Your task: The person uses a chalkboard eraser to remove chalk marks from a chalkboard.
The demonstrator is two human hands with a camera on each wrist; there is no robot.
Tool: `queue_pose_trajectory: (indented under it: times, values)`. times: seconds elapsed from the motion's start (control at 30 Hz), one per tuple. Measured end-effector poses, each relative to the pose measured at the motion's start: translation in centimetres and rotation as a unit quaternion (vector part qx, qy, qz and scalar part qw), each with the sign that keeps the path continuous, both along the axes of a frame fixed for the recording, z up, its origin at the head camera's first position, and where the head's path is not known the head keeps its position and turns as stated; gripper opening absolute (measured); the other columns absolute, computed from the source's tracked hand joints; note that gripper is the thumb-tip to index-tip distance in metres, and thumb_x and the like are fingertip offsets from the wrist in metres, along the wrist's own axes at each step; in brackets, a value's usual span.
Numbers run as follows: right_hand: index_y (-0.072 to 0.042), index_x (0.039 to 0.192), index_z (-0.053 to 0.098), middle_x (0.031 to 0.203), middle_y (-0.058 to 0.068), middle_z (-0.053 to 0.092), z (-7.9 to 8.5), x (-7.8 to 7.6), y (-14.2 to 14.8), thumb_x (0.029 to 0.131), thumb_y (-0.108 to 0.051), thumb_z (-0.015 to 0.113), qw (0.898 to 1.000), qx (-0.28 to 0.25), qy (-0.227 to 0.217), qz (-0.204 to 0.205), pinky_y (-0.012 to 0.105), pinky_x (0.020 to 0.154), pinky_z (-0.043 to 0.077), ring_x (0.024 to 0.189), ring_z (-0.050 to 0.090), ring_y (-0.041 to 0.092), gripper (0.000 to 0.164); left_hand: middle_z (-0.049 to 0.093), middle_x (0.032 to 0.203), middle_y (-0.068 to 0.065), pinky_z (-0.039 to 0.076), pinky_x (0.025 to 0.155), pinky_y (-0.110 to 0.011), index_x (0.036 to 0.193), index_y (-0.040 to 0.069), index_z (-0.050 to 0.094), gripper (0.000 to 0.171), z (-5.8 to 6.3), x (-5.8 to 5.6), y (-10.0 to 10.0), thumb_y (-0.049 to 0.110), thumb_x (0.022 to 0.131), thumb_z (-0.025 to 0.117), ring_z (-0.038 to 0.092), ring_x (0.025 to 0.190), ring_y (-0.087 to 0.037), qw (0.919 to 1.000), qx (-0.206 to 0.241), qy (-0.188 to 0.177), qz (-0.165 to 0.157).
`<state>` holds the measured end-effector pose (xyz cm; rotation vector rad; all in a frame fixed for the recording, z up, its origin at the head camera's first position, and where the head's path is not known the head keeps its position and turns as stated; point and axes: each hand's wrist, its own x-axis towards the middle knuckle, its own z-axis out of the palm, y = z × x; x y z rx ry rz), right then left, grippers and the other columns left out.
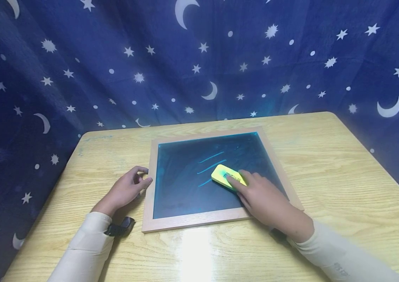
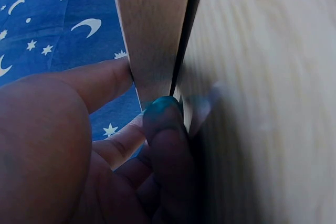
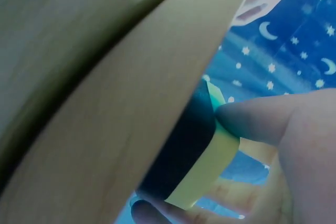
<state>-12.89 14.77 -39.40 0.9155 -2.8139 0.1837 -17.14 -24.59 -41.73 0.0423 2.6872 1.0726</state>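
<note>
The right hand [image 1: 266, 199] grasps a yellow eraser [image 1: 225, 177], thumb on 1 side and fingers on the other, reaching in over the chalkboard [image 1: 182, 196] from 4 o'clock. The eraser lies on the dark writing surface, a little to the 3 o'clock side of its middle, with its long axis running from 10 to 4 o'clock. Its free end points towards 10, and a blue smudge and dark print mark its top. The right wrist view shows its dark pad turned to the board.

There are 3 blue strokes [image 1: 211, 167] on the board, slanting from 8 to 2 o'clock; the lowest runs up to the eraser's edge, and the other 2 lie above it, towards 11.

At the board's 9 o'clock side, the left hand [image 1: 125, 190] touches the pale wooden frame [image 1: 192, 219] with bent thumb and fingers; I cannot tell whether they pinch it. In the left wrist view, 1 fingertip [image 2: 161, 109] is stained blue.

A dark device [image 1: 122, 226] sits at the left wrist, and both sleeves [image 1: 90, 239] are cream. The board lies flat on a wood-grain table [image 1: 326, 164], and a blue curtain [image 1: 171, 58] with white stars and moons hangs at 12 o'clock
</note>
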Motion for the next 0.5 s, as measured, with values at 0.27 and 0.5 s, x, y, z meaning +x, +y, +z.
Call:
queue_pose_trajectory:
  times: [0.27,0.5]
  values:
    - [-0.024,0.143,0.055,0.131,0.015,0.058,0.0,1.7,-1.6,0.094,-0.018,0.067,0.999,0.002,-0.003,0.037,0.044,0.078,0.053,0.096,0.062,0.031,0.051,0.057,0.096,-0.009,0.046,0.064,-0.032,0.143,0.003,0.044,0.060,-0.1,-0.1,0.0,0.044,0.102,0.056,0.056,0.069,-0.017,1.0000,-0.002,0.001,-0.002]
    - [-0.026,0.146,0.052,0.135,0.014,0.057,0.1,2.8,-2.6,0.099,-0.025,0.062,0.998,0.009,-0.026,0.053,0.043,0.080,0.053,0.098,0.061,0.028,0.048,0.057,0.096,-0.009,0.046,0.065,-0.032,0.143,0.003,0.044,0.060,-0.1,0.0,-0.1,0.045,0.102,0.055,0.057,0.070,-0.017,1.0000,-0.003,0.002,-0.003]
